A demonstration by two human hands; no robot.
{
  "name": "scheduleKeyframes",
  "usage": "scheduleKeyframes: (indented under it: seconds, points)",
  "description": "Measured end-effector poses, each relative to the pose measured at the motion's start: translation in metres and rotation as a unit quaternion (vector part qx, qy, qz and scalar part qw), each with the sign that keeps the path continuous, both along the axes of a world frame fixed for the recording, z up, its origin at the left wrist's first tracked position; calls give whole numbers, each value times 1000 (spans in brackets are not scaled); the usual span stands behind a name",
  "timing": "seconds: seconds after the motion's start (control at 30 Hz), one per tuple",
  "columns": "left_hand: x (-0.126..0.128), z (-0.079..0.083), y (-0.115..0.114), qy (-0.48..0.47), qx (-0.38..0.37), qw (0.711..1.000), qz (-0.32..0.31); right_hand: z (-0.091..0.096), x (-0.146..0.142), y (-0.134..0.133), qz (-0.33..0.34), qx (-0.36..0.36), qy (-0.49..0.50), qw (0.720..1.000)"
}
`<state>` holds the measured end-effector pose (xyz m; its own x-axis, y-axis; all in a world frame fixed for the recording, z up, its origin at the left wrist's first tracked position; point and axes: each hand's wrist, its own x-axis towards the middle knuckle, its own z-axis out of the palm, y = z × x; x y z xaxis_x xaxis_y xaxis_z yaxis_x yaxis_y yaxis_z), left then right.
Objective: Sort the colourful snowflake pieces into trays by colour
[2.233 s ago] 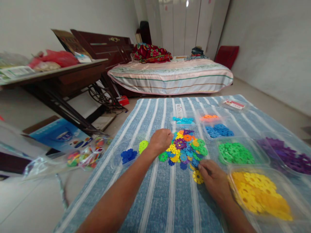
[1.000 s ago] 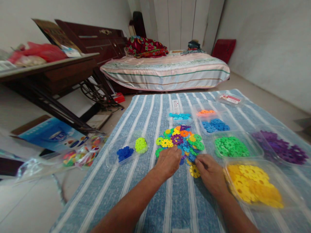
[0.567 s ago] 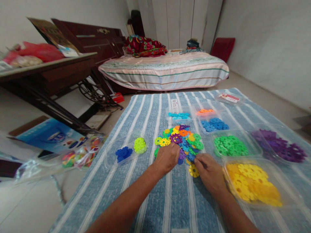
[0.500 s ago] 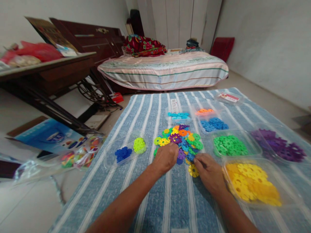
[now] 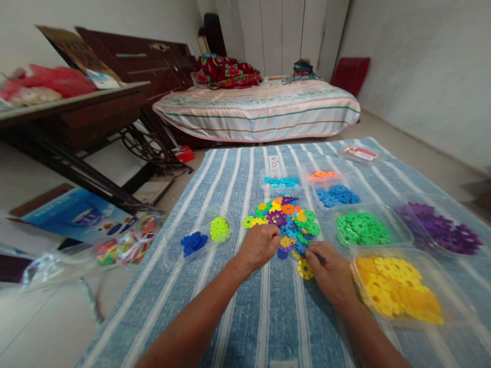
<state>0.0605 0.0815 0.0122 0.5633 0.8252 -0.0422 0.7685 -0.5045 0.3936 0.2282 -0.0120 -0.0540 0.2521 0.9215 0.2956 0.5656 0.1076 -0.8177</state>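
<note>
Clearly, in the head view, a mixed heap (image 5: 288, 225) of discs lies on the striped cloth (image 5: 232, 197), ahead of and between the two hands. The left hand (image 5: 260, 247) is at its near left edge, fingers curled into a narrow grip — whether a disc is inside, I cannot tell. The right hand (image 5: 330, 271) is at the near right edge, thumb and forefinger close together by a blue disc (image 5: 300, 247); whether they pinch it, I cannot tell either. A yellow disc (image 5: 305, 269) lies just left of that hand.

On the right, clear trays (image 5: 451, 294) hold yellow, green, purple and blue discs; orange and light-blue ones sit beyond the heap. Left of it, another tray (image 5: 173, 241) holds dark-blue discs (image 5: 194, 243), with lime discs (image 5: 220, 230) at its right end. Past the cloth stands a bed (image 5: 257, 117) bearing a red floral quilt (image 5: 228, 71).
</note>
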Motion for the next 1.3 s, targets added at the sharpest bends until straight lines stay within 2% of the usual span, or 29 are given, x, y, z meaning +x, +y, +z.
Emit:
scheduleKeyframes:
  seconds: [0.1,0.27,0.37,0.5,0.57,0.6,0.67,0.73,0.8,0.9,1.0,1.3]
  points:
    - [-1,2,0,-59,-26,998,8,0,0,0,2,-4,1,1000]
    - [5,9,11,-129,-42,989,64,-1,-1,1,-3,11,1,1000]
    - [16,21,36,-159,-21,982,103,-2,-1,1,-8,13,5,1000]
    - [40,49,78,-211,46,962,168,-3,-1,1,-4,9,13,1000]
    - [48,61,87,-196,80,963,168,-2,-1,1,-3,12,17,1000]
    - [50,64,86,-175,91,969,150,-2,-1,1,-3,14,18,1000]
    - [50,65,73,-105,88,988,68,-2,-1,1,-2,15,16,1000]
    - [45,57,50,-8,57,998,-39,-1,-1,1,-3,15,15,1000]
    - [37,43,23,97,36,990,-97,0,-2,1,-3,13,15,1000]
    - [26,20,-6,162,50,981,-96,2,-2,1,-3,8,14,1000]
    - [22,4,-20,175,57,980,-76,3,-2,2,-6,6,11,1000]
    - [18,-3,-28,162,59,982,-82,1,-1,3,-4,9,1,1000]
